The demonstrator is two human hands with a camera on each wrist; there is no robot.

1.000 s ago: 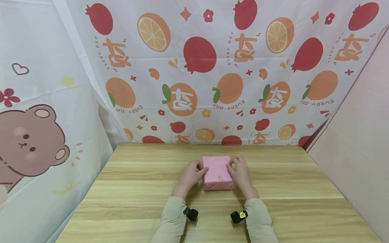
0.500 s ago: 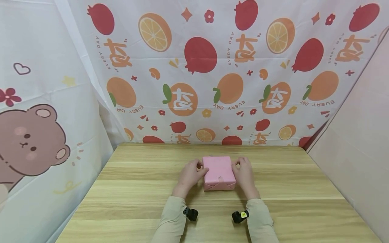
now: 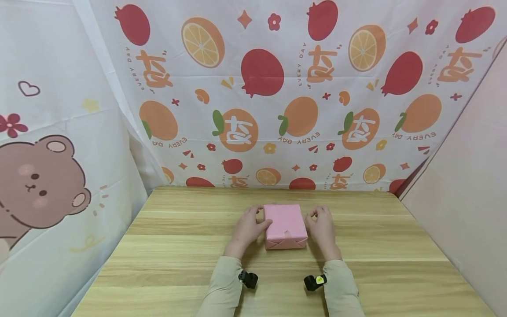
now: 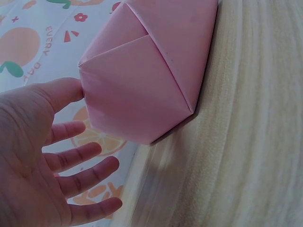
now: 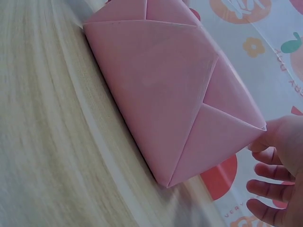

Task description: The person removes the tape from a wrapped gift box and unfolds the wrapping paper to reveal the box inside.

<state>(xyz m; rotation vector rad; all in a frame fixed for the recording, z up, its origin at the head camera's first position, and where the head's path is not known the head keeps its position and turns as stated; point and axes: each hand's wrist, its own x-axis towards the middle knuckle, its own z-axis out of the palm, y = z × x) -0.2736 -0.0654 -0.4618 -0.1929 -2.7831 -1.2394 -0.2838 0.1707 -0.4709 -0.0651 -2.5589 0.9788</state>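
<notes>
A box wrapped in pink paper (image 3: pixel 284 221) rests on the wooden table, its folded end facing the near side. At its left, the left hand (image 3: pixel 246 231) has its thumb on the box's upper edge. The left wrist view shows the other fingers (image 4: pixel 90 177) of that hand spread loosely, off the paper. Just right of the box is the right hand (image 3: pixel 322 231), its thumb and fingers loosely bent with nothing held. In the right wrist view, folded flaps cover the box (image 5: pixel 151 85), and the right thumb (image 5: pixel 272 135) overlaps its top corner.
The wooden table (image 3: pixel 178 264) ends at a back curtain (image 3: pixel 261 123) printed with fruit. A white cloth with a bear (image 3: pixel 39 185) hangs at the left, and a pale panel (image 3: pixel 467 176) stands at the right. Each wrist wears a small black camera (image 3: pixel 248 279).
The right hand has drawn away from the top of the box to its right. The left hand's fingers have straightened, with its thumb still at the box edge.
</notes>
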